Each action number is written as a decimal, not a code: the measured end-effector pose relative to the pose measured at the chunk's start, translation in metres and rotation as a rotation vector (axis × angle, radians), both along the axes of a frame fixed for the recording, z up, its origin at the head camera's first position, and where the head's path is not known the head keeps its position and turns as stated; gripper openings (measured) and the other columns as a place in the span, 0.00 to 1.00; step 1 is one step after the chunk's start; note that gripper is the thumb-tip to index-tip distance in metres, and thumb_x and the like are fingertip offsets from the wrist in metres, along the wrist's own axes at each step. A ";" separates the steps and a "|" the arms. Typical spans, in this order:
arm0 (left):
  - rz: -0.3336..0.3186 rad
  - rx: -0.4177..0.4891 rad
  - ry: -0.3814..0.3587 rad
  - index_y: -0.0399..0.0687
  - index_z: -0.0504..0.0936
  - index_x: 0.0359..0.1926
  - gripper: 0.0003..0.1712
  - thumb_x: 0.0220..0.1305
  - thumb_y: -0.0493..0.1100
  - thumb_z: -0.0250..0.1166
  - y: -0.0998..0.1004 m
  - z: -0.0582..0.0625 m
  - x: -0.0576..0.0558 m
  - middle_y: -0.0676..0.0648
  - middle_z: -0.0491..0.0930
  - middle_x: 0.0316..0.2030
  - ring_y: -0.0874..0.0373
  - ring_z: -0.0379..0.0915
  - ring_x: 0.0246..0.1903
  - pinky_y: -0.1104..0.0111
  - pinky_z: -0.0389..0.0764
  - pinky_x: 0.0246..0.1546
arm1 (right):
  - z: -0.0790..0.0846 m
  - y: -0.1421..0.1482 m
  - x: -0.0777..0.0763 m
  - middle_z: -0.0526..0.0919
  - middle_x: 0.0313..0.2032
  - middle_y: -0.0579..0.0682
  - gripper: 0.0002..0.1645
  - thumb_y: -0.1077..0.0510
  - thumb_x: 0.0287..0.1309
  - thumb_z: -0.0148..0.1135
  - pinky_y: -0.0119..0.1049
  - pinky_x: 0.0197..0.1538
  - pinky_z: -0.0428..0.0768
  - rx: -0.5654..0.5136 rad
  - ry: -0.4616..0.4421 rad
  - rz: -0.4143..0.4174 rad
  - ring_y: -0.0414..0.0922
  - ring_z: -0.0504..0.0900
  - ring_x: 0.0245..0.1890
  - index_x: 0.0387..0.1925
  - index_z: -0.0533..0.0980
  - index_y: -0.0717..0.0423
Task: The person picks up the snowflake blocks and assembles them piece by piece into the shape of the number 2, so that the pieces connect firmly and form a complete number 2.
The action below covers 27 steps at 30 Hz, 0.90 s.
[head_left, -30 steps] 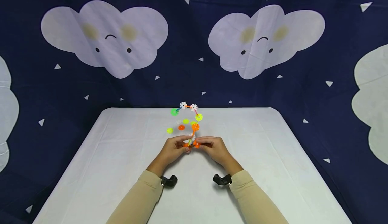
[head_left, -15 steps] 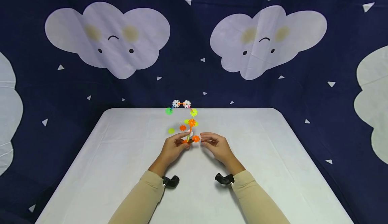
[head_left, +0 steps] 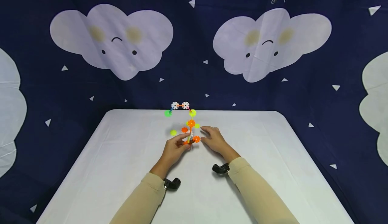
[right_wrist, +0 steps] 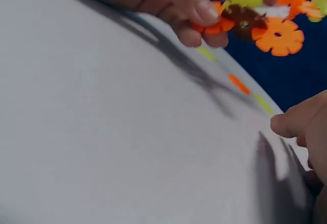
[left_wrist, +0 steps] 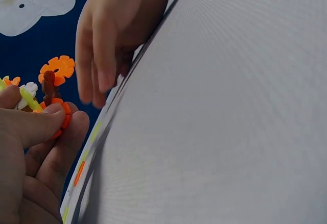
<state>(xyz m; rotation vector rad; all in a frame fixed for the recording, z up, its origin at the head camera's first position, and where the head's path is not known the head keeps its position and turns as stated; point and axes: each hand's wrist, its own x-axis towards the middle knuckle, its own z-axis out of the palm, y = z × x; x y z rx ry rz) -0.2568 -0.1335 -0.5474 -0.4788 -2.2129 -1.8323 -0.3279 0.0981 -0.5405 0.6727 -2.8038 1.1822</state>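
Note:
My left hand (head_left: 172, 151) pinches a chain of flower-shaped interlocking discs (head_left: 191, 123) by an orange disc at its lower end. The chain rises and bends to the left through orange, yellow and white discs to a green disc (head_left: 168, 113). Beside the pinching fingers a brown disc (right_wrist: 244, 22) joins on, with another orange disc (right_wrist: 279, 38) fixed to it and pointing right. My right hand (head_left: 216, 140) is off the chain, just right of that orange disc, its fingers relaxed and nothing in them. In the left wrist view the right hand's fingers (left_wrist: 104, 55) hang loosely downward.
Loose discs lie on the white table behind the chain: a yellow one (head_left: 173, 132), an orange one (head_left: 184, 129) and another yellow one (head_left: 197, 126). A dark blue cloth with clouds (head_left: 194, 49) hangs behind the table's far edge. Each wrist wears a black camera (head_left: 172, 184).
My right hand has let go of the orange disc at the chain's lower end and moved away, then slightly forward. The chain's top has swung left while my left hand keeps its pinch.

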 end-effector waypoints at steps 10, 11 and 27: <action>-0.030 0.035 0.020 0.37 0.84 0.62 0.30 0.59 0.20 0.73 -0.001 -0.001 0.003 0.38 0.85 0.53 0.45 0.86 0.35 0.72 0.86 0.34 | 0.005 -0.036 -0.027 0.65 0.77 0.51 0.28 0.53 0.81 0.56 0.58 0.77 0.52 0.338 0.044 0.026 0.58 0.60 0.75 0.76 0.70 0.53; -0.030 0.033 0.024 0.37 0.84 0.63 0.30 0.59 0.20 0.73 -0.001 -0.001 0.003 0.38 0.85 0.54 0.45 0.85 0.34 0.72 0.86 0.34 | 0.004 -0.038 -0.027 0.68 0.76 0.50 0.26 0.54 0.81 0.56 0.57 0.77 0.54 0.346 0.059 0.024 0.56 0.62 0.74 0.74 0.73 0.53; 0.010 -0.026 0.018 0.41 0.86 0.61 0.30 0.58 0.23 0.76 0.001 0.000 0.004 0.39 0.85 0.53 0.53 0.84 0.33 0.69 0.88 0.35 | -0.005 -0.003 0.004 0.81 0.46 0.51 0.11 0.68 0.63 0.74 0.45 0.51 0.80 -0.070 0.063 -0.048 0.48 0.79 0.45 0.46 0.87 0.56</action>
